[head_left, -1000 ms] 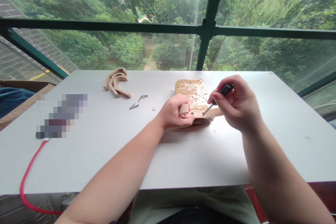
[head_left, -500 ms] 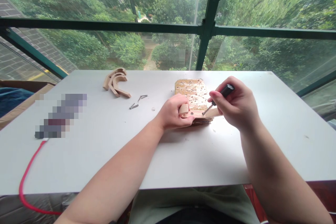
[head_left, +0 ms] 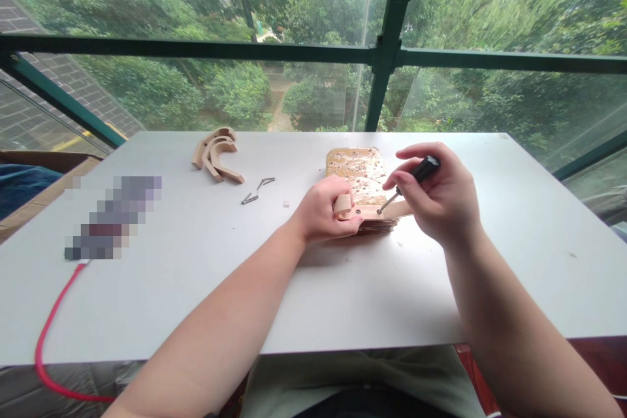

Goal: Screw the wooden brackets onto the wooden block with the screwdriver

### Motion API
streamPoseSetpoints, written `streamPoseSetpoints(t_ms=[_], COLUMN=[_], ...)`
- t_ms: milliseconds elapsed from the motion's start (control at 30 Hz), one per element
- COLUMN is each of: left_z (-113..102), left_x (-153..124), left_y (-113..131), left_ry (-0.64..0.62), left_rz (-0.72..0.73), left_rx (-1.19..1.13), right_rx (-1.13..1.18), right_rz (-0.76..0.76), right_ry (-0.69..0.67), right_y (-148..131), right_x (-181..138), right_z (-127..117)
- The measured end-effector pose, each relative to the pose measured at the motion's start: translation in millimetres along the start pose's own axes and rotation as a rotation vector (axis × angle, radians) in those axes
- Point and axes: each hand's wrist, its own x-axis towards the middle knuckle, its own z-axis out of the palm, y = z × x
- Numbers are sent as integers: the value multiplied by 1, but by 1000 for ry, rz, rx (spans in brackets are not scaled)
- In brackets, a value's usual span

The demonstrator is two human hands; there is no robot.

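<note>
My left hand (head_left: pixel 326 209) is closed around the left end of a pale wooden piece (head_left: pixel 368 213) with curved ends, pressing it against the near edge of a tape-wrapped block (head_left: pixel 357 173). The block's top is dotted with many small holes. A screw head (head_left: pixel 358 212) shows in the wooden piece beside my left fingers. My right hand (head_left: pixel 438 192) holds a black-handled screwdriver (head_left: pixel 425 170) at a slant. Its tip meets a second screw (head_left: pixel 379 211) in the wood. My right hand partly hides the wooden piece's right end.
Curved wooden pieces (head_left: pixel 218 153) lie at the back left of the white table (head_left: pixel 196 313). Several loose screws (head_left: pixel 249 198) rest nearer the middle. A blurred-out object (head_left: pixel 112 219) with a red cable (head_left: pixel 49 326) is at the left. Green-framed windows stand behind the table.
The fingers of my right hand have loosened and shifted round the screwdriver handle, the index finger lifting away. The screwdriver tip stays on the same screw. My left hand has not moved.
</note>
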Motion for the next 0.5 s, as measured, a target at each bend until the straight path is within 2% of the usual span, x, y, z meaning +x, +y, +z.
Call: streamPoseSetpoints(t_ms=[267, 500], left_z=[0, 0], left_x=[0, 0], left_y=[-1, 0], left_ry=[8, 8], left_rz=[3, -7], left_rx=[-4, 2], right_rx=[100, 18], right_rz=[16, 47], right_ry=[-174, -133], right_y=[1, -1], right_x=[-1, 2], right_z=[-12, -17])
